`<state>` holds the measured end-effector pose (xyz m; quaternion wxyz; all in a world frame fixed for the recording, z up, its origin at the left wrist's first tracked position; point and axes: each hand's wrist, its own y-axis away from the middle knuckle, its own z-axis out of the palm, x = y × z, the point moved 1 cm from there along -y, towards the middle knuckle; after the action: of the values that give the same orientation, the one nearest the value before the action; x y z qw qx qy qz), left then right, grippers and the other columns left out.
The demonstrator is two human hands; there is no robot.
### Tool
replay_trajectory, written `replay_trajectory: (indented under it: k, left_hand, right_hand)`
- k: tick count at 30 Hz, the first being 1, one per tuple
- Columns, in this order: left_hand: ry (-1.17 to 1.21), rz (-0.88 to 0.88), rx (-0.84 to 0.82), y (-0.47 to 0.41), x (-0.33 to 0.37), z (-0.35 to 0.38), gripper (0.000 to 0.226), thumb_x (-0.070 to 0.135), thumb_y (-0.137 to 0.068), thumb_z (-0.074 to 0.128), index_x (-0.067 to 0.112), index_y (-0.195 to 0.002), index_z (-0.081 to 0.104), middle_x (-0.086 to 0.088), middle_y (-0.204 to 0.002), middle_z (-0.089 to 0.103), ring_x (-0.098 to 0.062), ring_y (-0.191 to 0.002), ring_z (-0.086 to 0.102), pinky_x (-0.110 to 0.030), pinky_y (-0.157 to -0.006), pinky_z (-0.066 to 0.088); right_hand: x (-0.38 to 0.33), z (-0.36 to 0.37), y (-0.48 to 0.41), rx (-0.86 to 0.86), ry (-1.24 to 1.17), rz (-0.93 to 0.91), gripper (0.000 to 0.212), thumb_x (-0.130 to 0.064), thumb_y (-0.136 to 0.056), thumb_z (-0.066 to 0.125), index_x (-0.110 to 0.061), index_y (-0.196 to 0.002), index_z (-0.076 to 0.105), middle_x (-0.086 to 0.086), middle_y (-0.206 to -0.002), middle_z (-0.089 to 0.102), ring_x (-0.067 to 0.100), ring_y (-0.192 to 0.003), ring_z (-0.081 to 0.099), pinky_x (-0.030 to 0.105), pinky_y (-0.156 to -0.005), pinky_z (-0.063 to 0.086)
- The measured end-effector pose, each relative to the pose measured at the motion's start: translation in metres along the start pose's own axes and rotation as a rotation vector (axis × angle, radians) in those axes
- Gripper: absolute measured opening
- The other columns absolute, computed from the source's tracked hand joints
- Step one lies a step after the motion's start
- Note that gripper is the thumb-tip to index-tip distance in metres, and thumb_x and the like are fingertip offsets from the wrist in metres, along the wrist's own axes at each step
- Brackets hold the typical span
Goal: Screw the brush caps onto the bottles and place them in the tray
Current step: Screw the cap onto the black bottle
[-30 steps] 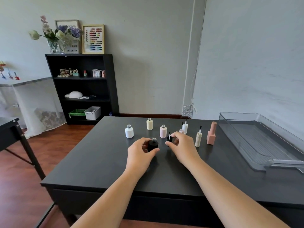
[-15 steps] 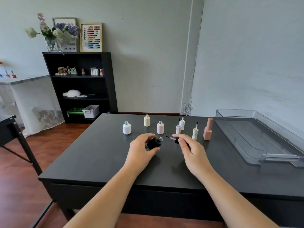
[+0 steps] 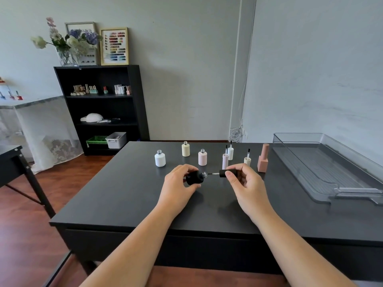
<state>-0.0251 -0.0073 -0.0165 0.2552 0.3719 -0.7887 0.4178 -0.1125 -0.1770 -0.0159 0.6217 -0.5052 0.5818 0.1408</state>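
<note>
Black bottle [image 3: 193, 178] is tipped on its side in my left hand [image 3: 178, 184], neck pointing right, held just above the worktop [image 3: 124, 193]. Fingers wrap the body, thumb underneath. My right hand [image 3: 244, 183] pinches the black brush cap [image 3: 224, 173] w/ thumb and forefinger; brush stem points left at the neck, tip just short of the opening or barely at it, can't tell which.

Step in hand, as I judge it: feed the brush in, then thread the cap. To do it well I'd keep stem and neck on one line, slide straight in w/o scraping the rim, seat the cap square, then twist w/ the right while the left holds the bottle steady. If it binds, back off and restart, don't force it.

Behind: white bottle [image 3: 160, 159], cream bottle [image 3: 185, 149] and pink bottle [image 3: 202, 157], all uncapped and upright. To their right, three loose brush caps standing bristles up: pink cap [image 3: 225, 160], white cap [image 3: 230, 153], cream cap [image 3: 247, 160]. One peach bottle [image 3: 263, 158] already capped. Clear tray [image 3: 310, 139] sits well right, nothing visible in it.
</note>
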Motion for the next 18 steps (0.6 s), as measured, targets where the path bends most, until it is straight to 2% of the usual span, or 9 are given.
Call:
replay_trajectory:
  k: [3,8,12,15,18]
  left_hand:
    - [0.0,0.014,-0.005,0.0002,0.0007,0.0002,0.034,0.009,-0.069,0.076,0.029,-0.093,0.063,0.017,-0.091,0.062,-0.005,-0.093,0.057,-0.023,-0.086,0.05]
    - [-0.016,0.036,-0.022,0.0004,0.0021,0.0001,0.033,0.008,-0.07,0.076,0.026,-0.095,0.064,0.016,-0.093,0.062,-0.006,-0.092,0.057,-0.02,-0.085,0.049]
    - [-0.056,0.059,-0.036,0.0014,0.0043,-0.0002,0.033,0.011,-0.071,0.075,0.025,-0.099,0.064,0.013,-0.096,0.062,-0.005,-0.091,0.056,-0.012,-0.08,0.044]
    - [-0.08,0.079,-0.057,0.0017,0.0064,-0.0005,0.034,0.012,-0.073,0.074,0.026,-0.102,0.065,0.013,-0.099,0.062,-0.003,-0.092,0.056,-0.012,-0.081,0.044]
    - [-0.108,0.103,-0.077,0.0033,0.008,0.0001,0.034,0.013,-0.073,0.074,0.026,-0.103,0.066,0.013,-0.1,0.062,-0.001,-0.092,0.055,-0.011,-0.081,0.043]
  right_hand:
    - [-0.0005,-0.0005,0.0005,-0.014,0.037,-0.013,0.004,-0.022,-0.088,0.063,-0.024,-0.09,0.065,0.0,-0.074,0.064,0.002,-0.062,0.052,0.009,-0.06,0.042]
    - [-0.0002,0.0001,0.0006,-0.047,0.087,-0.03,0.006,-0.022,-0.089,0.062,-0.027,-0.09,0.063,-0.009,-0.067,0.058,0.0,-0.06,0.05,0.007,-0.059,0.04]
    - [-0.0018,0.0023,0.0001,-0.116,0.139,-0.055,0.017,-0.013,-0.089,0.061,-0.029,-0.093,0.063,-0.013,-0.076,0.062,-0.002,-0.07,0.056,0.003,-0.064,0.04]
    - [-0.002,0.0043,0.0005,-0.173,0.179,-0.054,0.026,-0.006,-0.088,0.06,-0.03,-0.095,0.065,-0.016,-0.085,0.063,-0.004,-0.076,0.055,0.001,-0.066,0.038]
    - [-0.0012,0.0053,0.0008,-0.199,0.214,-0.037,0.019,-0.011,-0.088,0.061,-0.028,-0.096,0.067,-0.014,-0.076,0.062,-0.005,-0.067,0.053,0.003,-0.063,0.039]
